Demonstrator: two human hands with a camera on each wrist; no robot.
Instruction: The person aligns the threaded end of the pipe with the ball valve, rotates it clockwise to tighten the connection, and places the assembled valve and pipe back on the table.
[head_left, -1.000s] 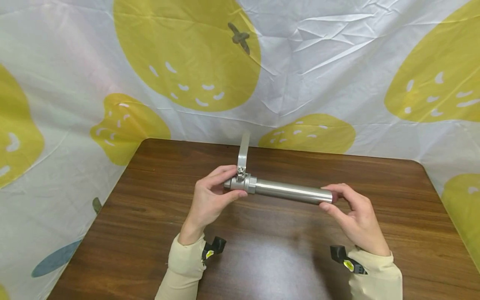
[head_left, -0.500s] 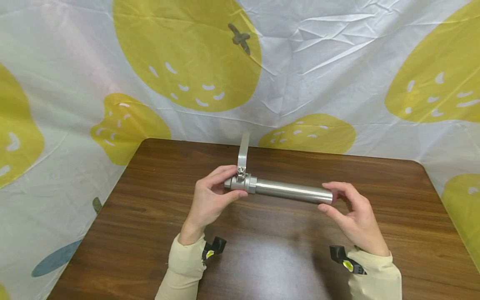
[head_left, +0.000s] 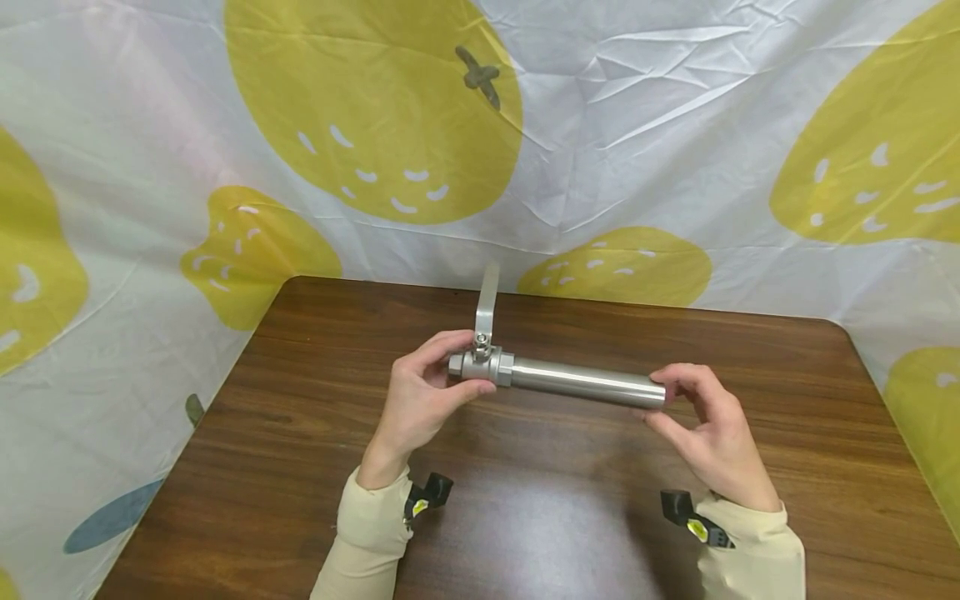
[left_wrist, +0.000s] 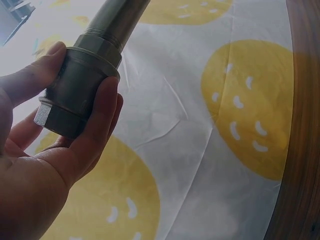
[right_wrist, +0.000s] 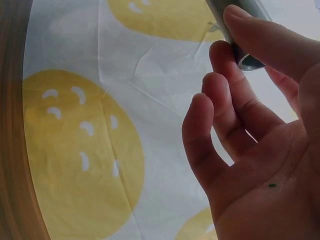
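Observation:
A steel pipe point(head_left: 585, 382) screwed into a metal valve body point(head_left: 482, 366) is held level above the wooden table point(head_left: 315, 433). The valve's flat lever handle point(head_left: 487, 306) stands up and away from me. My left hand point(head_left: 420, 396) grips the valve body point(left_wrist: 80, 85) between thumb and fingers. My right hand point(head_left: 701, 433) pinches the pipe's far right end point(right_wrist: 240, 50) with thumb and fingertips; the other fingers point(right_wrist: 210, 145) curl loosely below it.
A white cloth with yellow fruit prints point(head_left: 375, 108) hangs behind the table and drapes down both sides. The table's rounded far corners point(head_left: 832, 329) lie close to the cloth. Beige sleeves point(head_left: 371, 533) and black wrist mounts point(head_left: 427, 493) sit near the front edge.
The right hand's fingers have shifted slightly around the pipe end and closed back on it. The pipe, valve and left hand have stayed put.

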